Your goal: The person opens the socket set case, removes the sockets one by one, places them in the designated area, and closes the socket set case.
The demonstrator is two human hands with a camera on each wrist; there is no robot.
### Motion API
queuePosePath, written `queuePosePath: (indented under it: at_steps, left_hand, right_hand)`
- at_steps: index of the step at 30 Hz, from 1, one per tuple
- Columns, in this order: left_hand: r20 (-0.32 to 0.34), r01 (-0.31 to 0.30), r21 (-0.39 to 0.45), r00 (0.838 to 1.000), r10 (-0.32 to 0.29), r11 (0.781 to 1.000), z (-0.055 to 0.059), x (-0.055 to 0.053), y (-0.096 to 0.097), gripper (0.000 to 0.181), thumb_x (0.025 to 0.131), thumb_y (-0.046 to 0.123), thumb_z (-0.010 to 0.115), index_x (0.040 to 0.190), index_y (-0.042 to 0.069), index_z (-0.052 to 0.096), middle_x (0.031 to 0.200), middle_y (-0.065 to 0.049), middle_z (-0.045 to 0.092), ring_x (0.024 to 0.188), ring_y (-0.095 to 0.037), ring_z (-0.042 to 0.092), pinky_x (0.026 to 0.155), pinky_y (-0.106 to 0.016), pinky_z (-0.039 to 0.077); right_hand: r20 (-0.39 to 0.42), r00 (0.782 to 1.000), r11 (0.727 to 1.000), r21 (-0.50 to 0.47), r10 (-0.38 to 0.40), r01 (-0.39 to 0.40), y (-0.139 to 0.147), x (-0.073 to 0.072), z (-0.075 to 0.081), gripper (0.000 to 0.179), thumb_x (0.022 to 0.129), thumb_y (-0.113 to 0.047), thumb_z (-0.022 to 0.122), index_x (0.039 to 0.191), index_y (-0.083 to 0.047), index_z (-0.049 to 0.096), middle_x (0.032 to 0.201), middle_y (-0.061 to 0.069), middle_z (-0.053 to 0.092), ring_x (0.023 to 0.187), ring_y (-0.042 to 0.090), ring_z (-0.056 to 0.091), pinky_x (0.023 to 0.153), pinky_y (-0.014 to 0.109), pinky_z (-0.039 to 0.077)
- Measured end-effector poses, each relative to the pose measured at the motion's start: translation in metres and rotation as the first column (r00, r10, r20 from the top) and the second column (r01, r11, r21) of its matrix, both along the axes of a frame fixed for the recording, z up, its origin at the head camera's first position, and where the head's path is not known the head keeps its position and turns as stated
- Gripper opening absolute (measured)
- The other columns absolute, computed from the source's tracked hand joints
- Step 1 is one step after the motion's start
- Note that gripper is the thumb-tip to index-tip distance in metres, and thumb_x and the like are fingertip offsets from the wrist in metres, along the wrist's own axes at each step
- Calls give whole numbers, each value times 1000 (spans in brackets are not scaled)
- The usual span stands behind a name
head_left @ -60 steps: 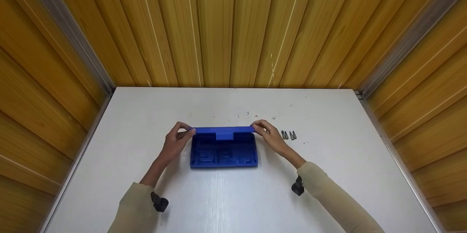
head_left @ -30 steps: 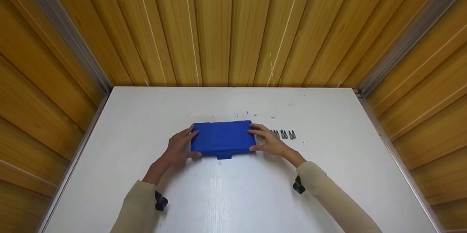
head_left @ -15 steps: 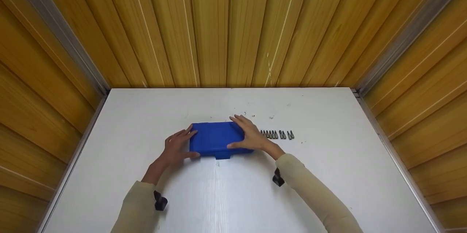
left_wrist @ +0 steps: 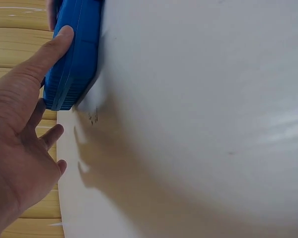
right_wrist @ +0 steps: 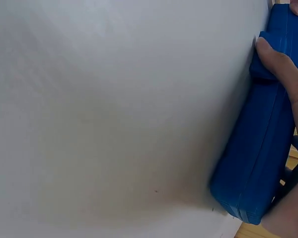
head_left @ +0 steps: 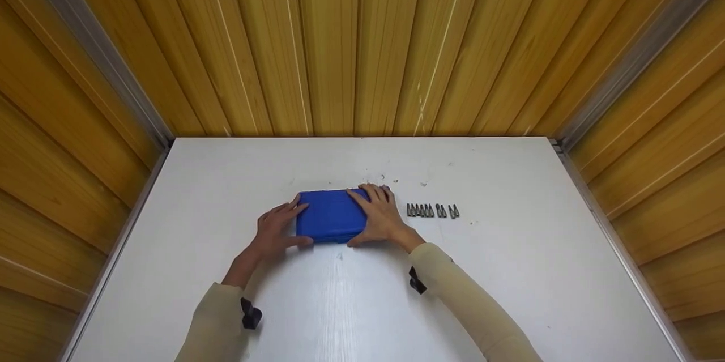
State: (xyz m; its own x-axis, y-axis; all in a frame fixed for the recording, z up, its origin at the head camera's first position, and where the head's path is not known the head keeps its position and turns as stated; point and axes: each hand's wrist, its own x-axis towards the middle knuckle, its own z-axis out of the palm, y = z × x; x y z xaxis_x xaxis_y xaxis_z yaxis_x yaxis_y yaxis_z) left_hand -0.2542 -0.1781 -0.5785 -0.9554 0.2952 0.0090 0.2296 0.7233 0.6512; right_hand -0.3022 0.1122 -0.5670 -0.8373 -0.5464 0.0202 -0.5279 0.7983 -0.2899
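Observation:
A closed blue plastic case (head_left: 329, 213) lies flat on the white table. My left hand (head_left: 274, 230) holds its left end, thumb along the front edge and fingertips over the lid; its lower fingers stand apart from the case in the left wrist view. My right hand (head_left: 383, 218) spans the right part of the case from front to back. The right wrist view puts its thumb (right_wrist: 280, 64) on the front latch (right_wrist: 260, 70), which sits against the case front. The right hand covers the right end of the lid in the head view.
Several small dark tapered metal pieces (head_left: 420, 211) stand in a row right of the case, with two small groups (head_left: 447, 211) beside them. Dark specks and scuffs mark the table (head_left: 238, 169) behind the case. Wood-patterned panels (head_left: 334, 50) enclose the back and sides.
The lid has come down over the moulded inside. My right hand has moved left from the case's right end onto the lid and latch, and the latch has folded in. My left hand stays put.

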Motion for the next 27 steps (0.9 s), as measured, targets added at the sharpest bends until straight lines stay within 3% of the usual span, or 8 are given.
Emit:
queuePosePath:
  at_steps: [12, 19, 23, 27]
  left_hand:
    - [10, -5, 7, 1000, 4, 1000, 2, -3, -1, 83, 83, 37, 85, 154, 15, 48, 166, -12, 33, 152, -45, 29, 119, -70, 16]
    - [-2, 19, -37, 1000, -19, 999, -2, -4, -6, 84, 83, 44, 83, 154, 17, 47, 167, -11, 33, 152, -45, 29, 118, -71, 16]
    - [-24, 31, -61, 999, -32, 998, -4, -4, -9, 83, 85, 48, 80, 155, 20, 47, 167, -9, 32, 153, -43, 29, 119, -70, 18]
    - [-47, 45, -74, 998, -48, 996, -3, -6, -10, 81, 87, 49, 78, 155, 18, 46, 167, -10, 31, 155, -42, 26, 120, -69, 17]
  right_hand:
    - [-83, 996, 999, -30, 26, -29, 2, -3, -6, 118, 60, -66, 88, 158, -20, 40, 155, 18, 42, 145, 40, 37, 119, 67, 24]
    - [-58, 994, 993, 87, 88, -83, 11, -3, -15, 121, 70, -81, 72, 165, -25, 22, 171, 15, 21, 159, 37, 16, 129, 59, 12]
    - [-11, 992, 993, -1, 122, -122, 23, 0, -17, 110, 79, -72, 73, 164, -23, 23, 172, 14, 16, 161, 36, 9, 129, 59, 7]
    - [41, 993, 988, -113, 111, -105, 43, 7, -15, 96, 87, -61, 72, 163, -21, 28, 172, 13, 17, 161, 36, 9, 127, 62, 15]
